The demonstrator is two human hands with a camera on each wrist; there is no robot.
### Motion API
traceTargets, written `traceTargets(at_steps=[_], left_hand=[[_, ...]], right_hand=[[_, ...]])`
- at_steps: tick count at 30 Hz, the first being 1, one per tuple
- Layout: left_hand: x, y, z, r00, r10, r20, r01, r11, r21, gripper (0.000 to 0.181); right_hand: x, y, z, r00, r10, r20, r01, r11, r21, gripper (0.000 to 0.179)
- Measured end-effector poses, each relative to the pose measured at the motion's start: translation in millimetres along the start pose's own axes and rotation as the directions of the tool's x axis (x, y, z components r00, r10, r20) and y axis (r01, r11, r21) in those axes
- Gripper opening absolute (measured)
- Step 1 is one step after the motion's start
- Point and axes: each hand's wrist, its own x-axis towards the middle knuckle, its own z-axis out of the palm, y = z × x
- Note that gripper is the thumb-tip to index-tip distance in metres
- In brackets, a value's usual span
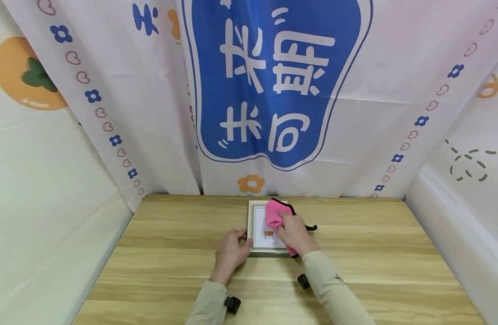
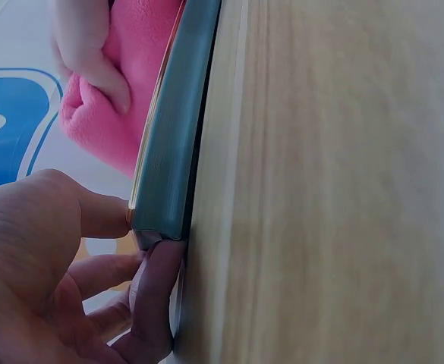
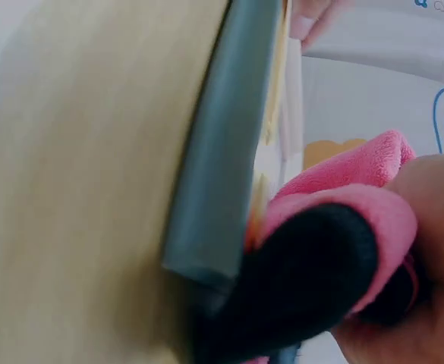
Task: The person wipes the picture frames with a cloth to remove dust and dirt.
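A picture frame (image 1: 250,228) with a pale border lies flat near the table's far edge, a small print behind its front. My left hand (image 1: 231,252) grips its lower left corner, thumb on the top face and fingers against the side. In the left wrist view the frame's side (image 2: 168,144) looks grey-green. My right hand (image 1: 295,234) holds a bunched pink cloth (image 1: 275,213) with black edging against the frame's right half. The cloth covers part of the print and hangs over the right side. In the right wrist view the cloth (image 3: 351,171) bulges out of the curled fingers.
The wood-grain table (image 1: 171,239) extends to both sides of the frame. Behind it hangs a white printed curtain (image 1: 159,113) with a blue panel. A black strap end (image 1: 311,227) sticks out right of the right hand. Each wrist carries a small black camera (image 1: 233,304).
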Motion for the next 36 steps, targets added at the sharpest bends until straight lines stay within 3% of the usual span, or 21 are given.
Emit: traceTargets(at_steps=[11,27,36], left_hand=[[-1.9,-5.2,-1.2,1.000,0.029,-0.001,-0.029,0.999,0.032,0.047],[1.1,-1.0,0.0,0.998,0.063,0.001,-0.063,0.997,0.043,0.046],[1.8,-3.5,0.5,0.996,0.087,-0.004,-0.086,0.994,0.072,0.041]], right_hand=[[1.3,-13.7,22.5,0.997,-0.004,-0.078,0.004,1.000,0.000,0.009],[6.6,-35.2,42.5,0.999,0.022,-0.037,-0.019,0.996,0.088,0.007],[5.6,-47.6,44.0,0.998,0.062,0.009,-0.063,0.986,0.157,0.010]])
